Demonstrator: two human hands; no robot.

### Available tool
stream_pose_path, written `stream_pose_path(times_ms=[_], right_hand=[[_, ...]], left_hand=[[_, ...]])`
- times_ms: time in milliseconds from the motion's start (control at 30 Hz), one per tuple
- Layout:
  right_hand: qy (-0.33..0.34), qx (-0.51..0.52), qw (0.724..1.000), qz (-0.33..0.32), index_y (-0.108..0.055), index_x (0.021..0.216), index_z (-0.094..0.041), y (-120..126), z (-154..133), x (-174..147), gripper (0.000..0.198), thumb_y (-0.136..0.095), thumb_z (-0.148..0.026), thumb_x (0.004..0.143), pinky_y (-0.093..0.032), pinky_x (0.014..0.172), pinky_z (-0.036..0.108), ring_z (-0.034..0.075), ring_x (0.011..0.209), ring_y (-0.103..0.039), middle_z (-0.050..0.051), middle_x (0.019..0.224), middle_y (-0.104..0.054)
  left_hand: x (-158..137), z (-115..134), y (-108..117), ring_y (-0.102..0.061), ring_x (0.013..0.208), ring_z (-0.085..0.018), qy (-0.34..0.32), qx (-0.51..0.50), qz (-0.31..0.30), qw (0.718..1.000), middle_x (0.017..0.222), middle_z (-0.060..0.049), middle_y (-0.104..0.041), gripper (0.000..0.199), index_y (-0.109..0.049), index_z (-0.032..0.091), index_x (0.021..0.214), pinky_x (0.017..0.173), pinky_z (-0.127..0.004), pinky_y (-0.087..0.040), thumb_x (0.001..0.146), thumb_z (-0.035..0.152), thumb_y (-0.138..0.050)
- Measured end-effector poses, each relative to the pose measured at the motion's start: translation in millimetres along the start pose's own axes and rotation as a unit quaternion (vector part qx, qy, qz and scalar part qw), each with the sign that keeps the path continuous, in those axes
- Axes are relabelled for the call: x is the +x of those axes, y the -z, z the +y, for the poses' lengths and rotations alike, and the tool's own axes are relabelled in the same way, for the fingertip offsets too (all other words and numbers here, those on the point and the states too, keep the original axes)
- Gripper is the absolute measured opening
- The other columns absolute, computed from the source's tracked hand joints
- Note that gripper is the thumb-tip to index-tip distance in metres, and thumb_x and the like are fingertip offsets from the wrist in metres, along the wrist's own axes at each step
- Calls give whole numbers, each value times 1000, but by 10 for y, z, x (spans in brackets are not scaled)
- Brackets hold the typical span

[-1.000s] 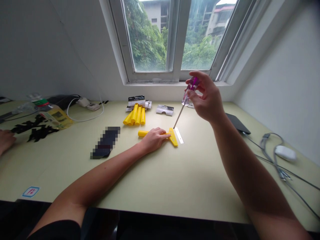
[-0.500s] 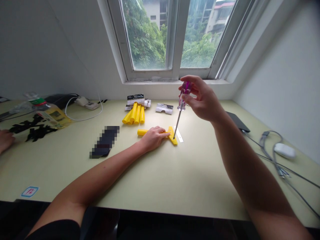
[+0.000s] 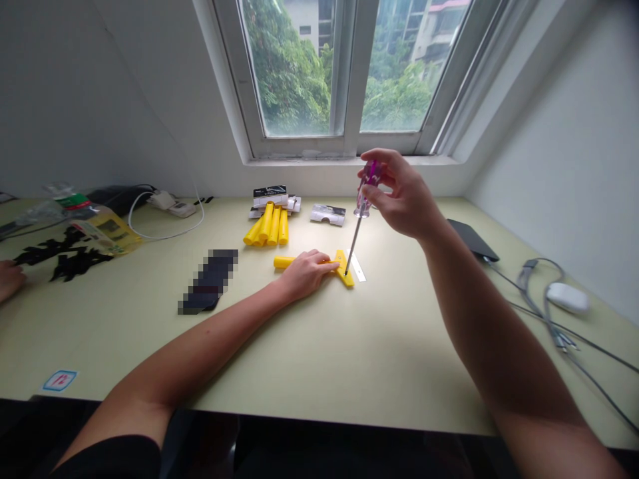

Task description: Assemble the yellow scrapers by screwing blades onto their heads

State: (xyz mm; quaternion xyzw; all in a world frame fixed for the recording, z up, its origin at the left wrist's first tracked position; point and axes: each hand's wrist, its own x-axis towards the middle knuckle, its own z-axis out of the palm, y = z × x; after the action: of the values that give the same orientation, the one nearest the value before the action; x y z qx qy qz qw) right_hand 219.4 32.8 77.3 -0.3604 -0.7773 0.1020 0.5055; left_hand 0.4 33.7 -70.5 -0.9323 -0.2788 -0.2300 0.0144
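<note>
My left hand (image 3: 310,274) is closed around the handle of a yellow T-shaped scraper (image 3: 344,278), holding it flat on the table. Its fingers reach to where the handle meets the wide head. In my right hand (image 3: 397,193) is a screwdriver (image 3: 355,241) with a clear purple handle, gripped from above by the fingertips. The slightly tilted shaft runs down to the scraper's head, its tip at a screw spot there. A flat metal blade strip (image 3: 359,270) lies just right of the head, partly behind the shaft.
Several yellow handles (image 3: 269,226) lie piled near the window, with black-and-white packages (image 3: 270,195) behind and another package (image 3: 328,214) beside. A blurred-out dark phone (image 3: 208,283) lies left. Cables (image 3: 544,313) and a white case (image 3: 568,297) sit right. Another person's hand (image 3: 10,279) shows far left.
</note>
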Motion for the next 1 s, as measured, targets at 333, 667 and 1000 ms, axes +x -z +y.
stream_pose_path(times_ms=[333, 667, 1000], right_hand=[[3, -31, 999, 10, -50, 126, -26, 9, 15, -1, 45, -59, -27, 82, -56, 78, 38, 23, 97, -61, 6, 103, -64], [15, -41, 999, 10, -49, 127, -28, 18, 24, -3, 44, -58, -29, 84, -56, 80, 39, 23, 97, -61, 6, 104, -63], [16, -39, 999, 14, -49, 126, -26, 4, -11, -5, 45, -57, -24, 82, -57, 78, 38, 22, 96, -62, 6, 104, -64]], left_hand=[[1, -10, -10, -56, 90, -19, 4, 3, -2, 1000, 102, -8, -67, 31, -68, 25, 113, 81, -33, -47, 94, 21, -45], [2, -10, -12, -56, 90, -19, 10, 5, -5, 1000, 103, -7, -67, 30, -69, 24, 112, 82, -34, -47, 94, 22, -45], [3, -5, -10, -57, 89, -19, 5, 6, 0, 1000, 101, -7, -68, 30, -69, 24, 112, 81, -33, -47, 93, 21, -46]])
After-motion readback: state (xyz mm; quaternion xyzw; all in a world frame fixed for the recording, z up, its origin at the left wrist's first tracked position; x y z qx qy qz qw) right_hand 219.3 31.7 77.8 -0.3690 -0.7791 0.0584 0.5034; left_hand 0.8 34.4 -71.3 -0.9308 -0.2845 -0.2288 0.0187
